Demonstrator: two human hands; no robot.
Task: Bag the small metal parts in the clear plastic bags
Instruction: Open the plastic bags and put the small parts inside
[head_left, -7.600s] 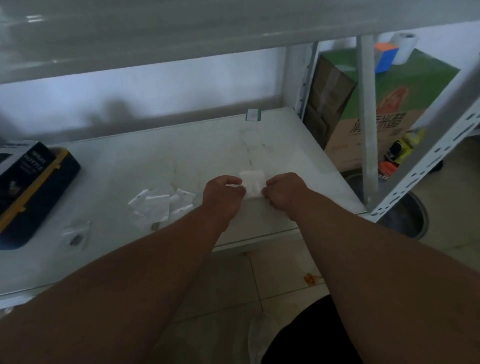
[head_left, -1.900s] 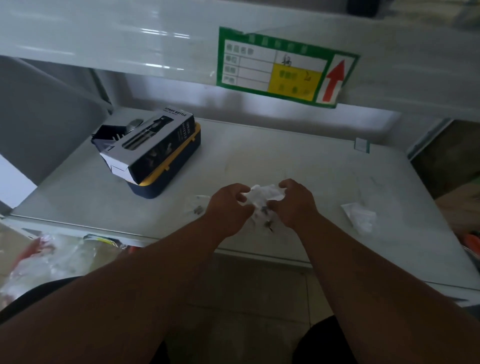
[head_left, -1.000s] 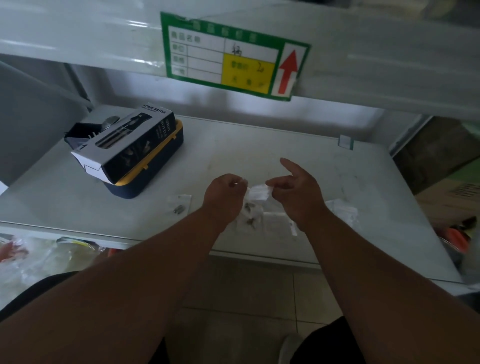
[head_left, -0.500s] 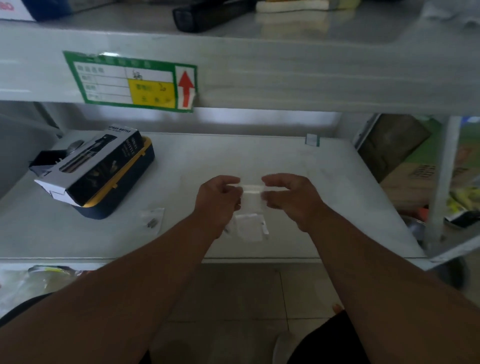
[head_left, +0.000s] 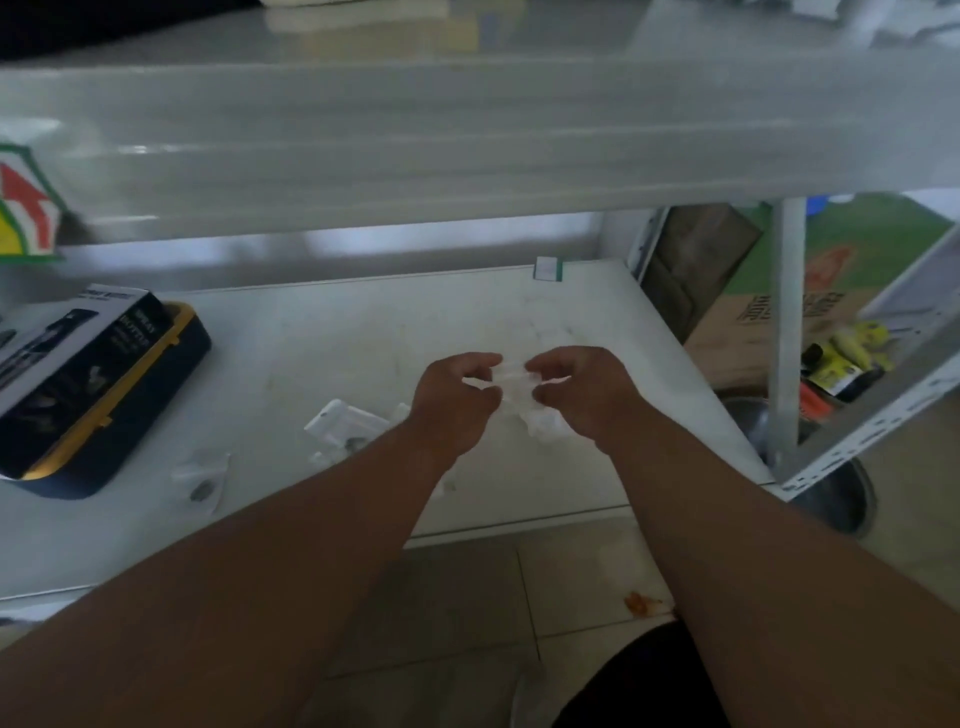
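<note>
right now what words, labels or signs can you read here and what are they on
Box on the shelf: white print on its side, too blurred to read.
Green label on the upper shelf edge: a red arrow pointing up beside a yellow patch; no words legible.
Cardboard carton at right: dark print, too blurred to read.
Small tag at the back of the shelf: no text legible.

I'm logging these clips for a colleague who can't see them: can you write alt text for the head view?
Over a white shelf, a person's left hand and right hand pinch a small clear plastic bag between them. More clear bags lie on the shelf to the left, near a dark box resting on a blue and yellow case.
</note>
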